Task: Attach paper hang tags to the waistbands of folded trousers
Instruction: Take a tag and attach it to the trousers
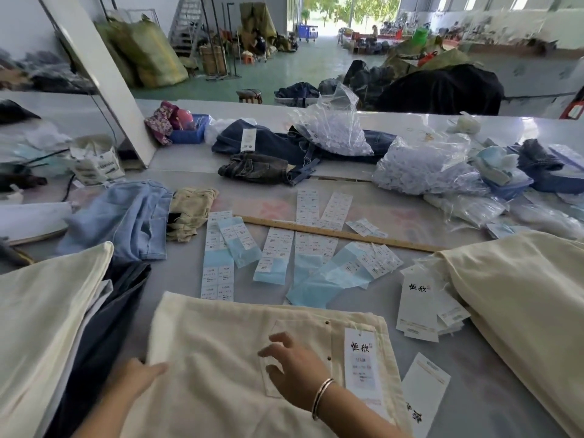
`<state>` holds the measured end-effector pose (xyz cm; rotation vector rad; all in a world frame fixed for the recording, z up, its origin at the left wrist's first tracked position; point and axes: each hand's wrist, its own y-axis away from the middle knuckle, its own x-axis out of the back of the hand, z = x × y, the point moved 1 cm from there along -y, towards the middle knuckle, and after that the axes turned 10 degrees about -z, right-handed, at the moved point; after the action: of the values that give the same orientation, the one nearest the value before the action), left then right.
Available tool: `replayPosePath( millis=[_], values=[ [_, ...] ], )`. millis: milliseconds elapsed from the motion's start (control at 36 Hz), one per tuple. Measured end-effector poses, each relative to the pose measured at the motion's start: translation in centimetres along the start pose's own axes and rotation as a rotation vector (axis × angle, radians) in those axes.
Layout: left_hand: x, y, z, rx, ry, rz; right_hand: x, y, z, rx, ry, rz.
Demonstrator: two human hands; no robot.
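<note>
Folded cream trousers (221, 343) lie in front of me on the grey table, waistband to the right. A white paper hang tag (361, 363) with black characters lies on the waistband. My right hand (292, 363) hovers over the back pocket, fingers spread and relaxed. My left hand (139, 376) touches the trousers' left edge with straight fingers. A loose hang tag (425, 387) lies on the table just right of the waistband. More hang tags (420, 306) are stacked further right.
Stacks of cream trousers lie at left (44, 311) and right (521, 295). Sticker sheets (275, 248) and a wooden ruler (331, 232) lie mid-table. Denim garments (268, 147), plastic bags of fasteners (417, 165) and a blue basket (189, 134) sit further back.
</note>
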<state>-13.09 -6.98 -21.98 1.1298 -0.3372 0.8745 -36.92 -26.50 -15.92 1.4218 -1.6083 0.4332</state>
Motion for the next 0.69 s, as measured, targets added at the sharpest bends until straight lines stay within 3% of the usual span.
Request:
replayPosePath(
  millis=[139, 250, 361, 500, 611, 694],
  values=[
    [0.6, 3.4, 2.9, -0.241, 0.089, -0.088, 0.3, -1.0, -2.8, 0.085, 0.051, -0.066],
    [2.0, 7.2, 7.2, -0.478, -0.024, -0.122, 1.3, -2.0, -5.0, 0.189, 0.057, -0.02],
    [3.8, 13.3, 11.9, -0.78, -0.139, -0.181, 4.1, -2.2, -7.6, 0.37, 0.102, 0.245],
    [5.0, 20.5, 16.3, -1.029, -0.281, -0.184, 9.7, -0.2, -9.1, 0.485, 0.026, 0.52],
    [5.1, 24.7, 18.4, -1.167, -0.185, -0.428, 14.1, 2.3, -8.3, 0.337, -0.024, 0.655],
    [5.4, 26.9, 19.6, -1.29, -0.029, -0.584, 16.6, 4.6, -7.8, 0.364, -0.042, 0.878]
  ],
)
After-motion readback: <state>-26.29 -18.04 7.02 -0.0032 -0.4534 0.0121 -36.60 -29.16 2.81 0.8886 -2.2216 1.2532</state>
